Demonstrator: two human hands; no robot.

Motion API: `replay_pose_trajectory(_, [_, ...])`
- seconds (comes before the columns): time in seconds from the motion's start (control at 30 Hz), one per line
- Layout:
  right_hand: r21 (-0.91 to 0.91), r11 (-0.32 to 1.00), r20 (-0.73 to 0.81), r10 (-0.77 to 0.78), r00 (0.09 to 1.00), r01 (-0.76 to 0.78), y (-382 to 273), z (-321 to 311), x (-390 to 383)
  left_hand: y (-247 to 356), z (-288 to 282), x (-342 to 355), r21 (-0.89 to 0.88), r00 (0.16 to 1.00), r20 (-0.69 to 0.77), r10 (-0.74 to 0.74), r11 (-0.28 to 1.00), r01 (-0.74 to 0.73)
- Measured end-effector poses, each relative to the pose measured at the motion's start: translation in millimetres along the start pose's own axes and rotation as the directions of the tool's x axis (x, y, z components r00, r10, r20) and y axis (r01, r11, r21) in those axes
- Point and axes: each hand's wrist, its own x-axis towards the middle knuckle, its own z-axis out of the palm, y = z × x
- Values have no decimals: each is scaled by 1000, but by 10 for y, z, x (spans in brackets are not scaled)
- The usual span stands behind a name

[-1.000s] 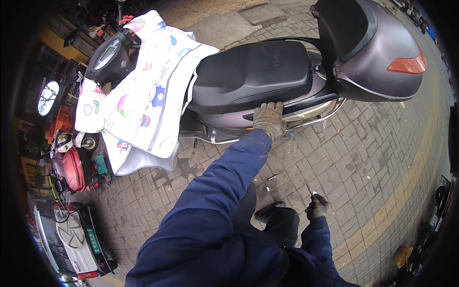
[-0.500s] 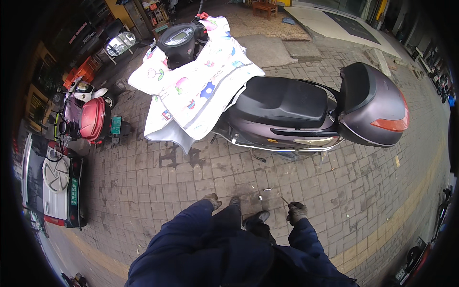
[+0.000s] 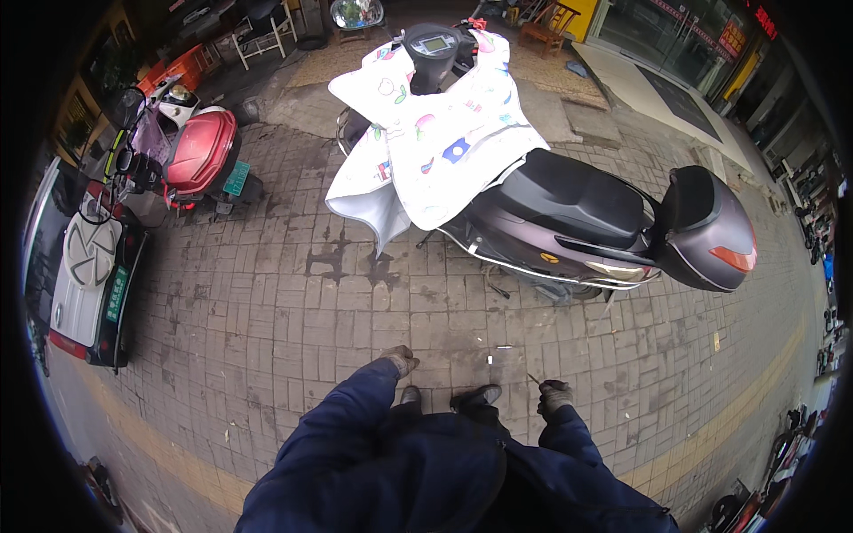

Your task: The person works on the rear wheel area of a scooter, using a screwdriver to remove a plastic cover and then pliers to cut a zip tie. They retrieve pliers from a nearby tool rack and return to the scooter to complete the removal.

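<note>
My right hand point(image 3: 556, 399), which looks gloved, is closed around a thin, rod-like tool point(image 3: 533, 378). Its slim end points up and left, and the grip is mostly hidden by my fingers. On the other side, my left hand point(image 3: 402, 359) hangs with its fingers curled, and I cannot make out whether anything is in it. Both hands are above the paving, apart from the parked scooter point(image 3: 569, 200) ahead. That scooter has a black seat, a purple-grey rear box point(image 3: 708, 229) and a white patterned apron cover point(image 3: 444, 147) over its front.
Small white pieces point(image 3: 490, 360) lie on the brick paving point(image 3: 293, 329) ahead of my shoes point(image 3: 484, 396). A red scooter point(image 3: 200, 155) and a white-and-black vehicle point(image 3: 84, 284) stand at the left. A wooden chair point(image 3: 548, 28) is near the glass doors at the back.
The view has turned and shifted, so the scooter sits farther right and its handlebars higher. My left hand shows a little higher; my right hand still holds the thin tool.
</note>
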Motion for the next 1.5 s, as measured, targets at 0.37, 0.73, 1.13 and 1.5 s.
replay_pose_trajectory(0.37, [240,969,239,2,971,-61,642,701,222,-2553,-103,-259,-211,919,-25,-394,901,380])
replay_pose_trajectory(0.73, [-137,991,64,15,998,-6,454,305,-346,-2060,220,57,-46,968,86,-237,969,241])
replay_pose_trajectory(1.13, [38,988,-197,152,968,-147,1585,-2004,-208,981,1037,-127,161,999,47,-20,987,12])
replay_pose_trajectory(1.5, [358,923,-301,256,919,-140,2274,-3346,-81,2625,1968,29,470,954,299,0,870,-148])
